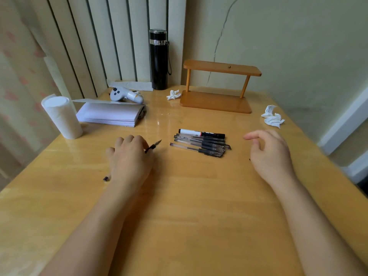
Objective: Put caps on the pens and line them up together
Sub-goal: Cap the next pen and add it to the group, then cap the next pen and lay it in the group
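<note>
Left hand (130, 156) has its grip closed on an uncapped pen (153, 146); right hand (268, 154) hangs loosely open, empty; capped pens (201, 143) lie mid-table (189, 216) amid bare wood.

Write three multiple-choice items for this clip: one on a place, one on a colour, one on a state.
1. Where does the flask stand?
A. at the table's far edge, left of the wooden shelf
B. on the shelf's top board
C. beside the right hand

2. What colour is the flask?
A. white
B. black
C. orange

3. What is the pen in the left hand like?
A. capped
B. uncapped, tip bare
C. lying in the row of pens

Key: 1 A, it stands by the wall, left of the shelf; 2 B, its body is black with a silver band; 3 B, the bare tip sticks out past the fingers.
</note>
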